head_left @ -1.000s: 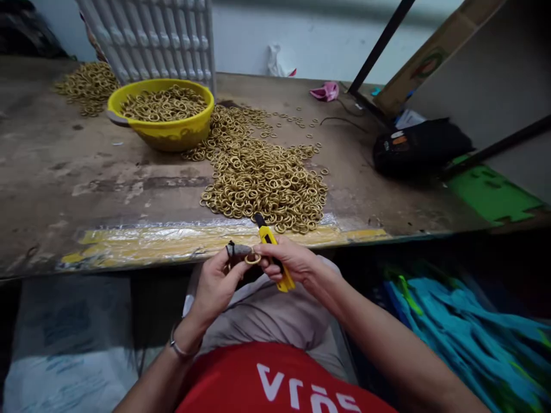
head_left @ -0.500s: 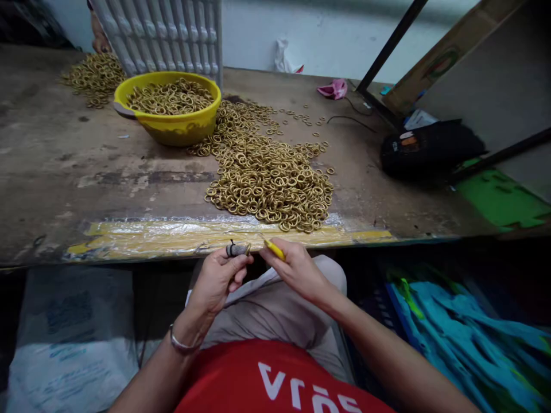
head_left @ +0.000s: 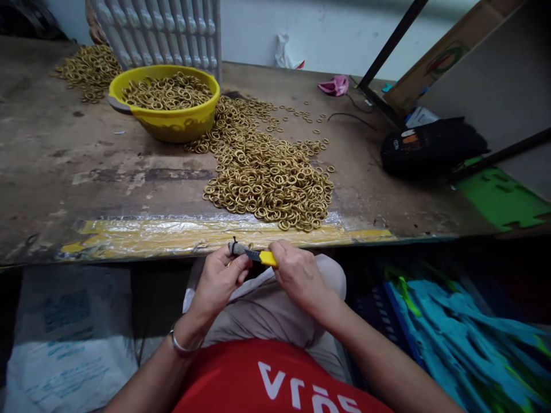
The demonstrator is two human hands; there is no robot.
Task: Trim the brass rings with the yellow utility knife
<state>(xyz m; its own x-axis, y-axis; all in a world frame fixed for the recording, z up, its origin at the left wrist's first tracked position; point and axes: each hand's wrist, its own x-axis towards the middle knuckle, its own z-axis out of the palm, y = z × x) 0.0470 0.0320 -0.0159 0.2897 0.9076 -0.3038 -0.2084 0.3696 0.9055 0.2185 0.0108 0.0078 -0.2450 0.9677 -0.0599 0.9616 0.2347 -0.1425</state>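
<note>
My right hand (head_left: pixel 299 272) is closed around the yellow handle of a utility knife (head_left: pixel 267 258). Its dark blade points left and reaches my left hand's fingertips. Pinched between the thumb and index finger of my left hand (head_left: pixel 221 275) is a small brass-coloured ring (head_left: pixel 250 245), mostly hidden by the fingers and blade. A grey wrap with a dark tie (head_left: pixel 235 248) covers the left index finger. Just beyond both hands, a heap of brass-coloured rings (head_left: pixel 275 178) lies on the wooden table (head_left: pixel 107 166).
A yellow basin (head_left: pixel 181 123) full of rings stands at the back left, before a grey ribbed panel (head_left: pixel 159 34). Another ring pile (head_left: pixel 88 69) lies behind it, near another person's hand (head_left: pixel 98 34). A black pouch (head_left: pixel 430 149) sits right. Yellow tape (head_left: pixel 172 238) covers the table edge.
My right hand has turned the knife so its blade now lies against the ring at my left fingertips. My left hand has stayed nearly in place.
</note>
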